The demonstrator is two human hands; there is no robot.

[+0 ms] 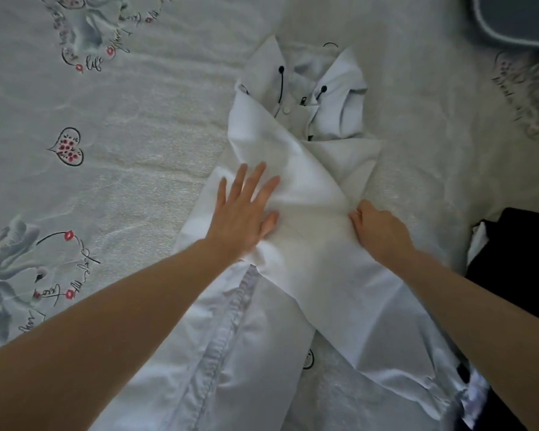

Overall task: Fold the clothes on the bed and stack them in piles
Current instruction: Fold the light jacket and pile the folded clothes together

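A white hooded jacket (305,169) with black drawstring toggles lies lengthwise on the bed, hood at the far end. Its sleeves are folded across the front and cross each other. My left hand (246,206) lies flat with spread fingers on the left folded sleeve. My right hand (377,228) has curled fingers pinching the fabric at the right edge of the fold. The jacket's lower part reaches toward me, a stitched seam showing near my left forearm.
The bedspread (122,150) is pale with hearts, lips, swans and script. A dark garment (517,262) lies at the right edge of the bed. A grey-blue cushion (517,17) sits in the top right corner.
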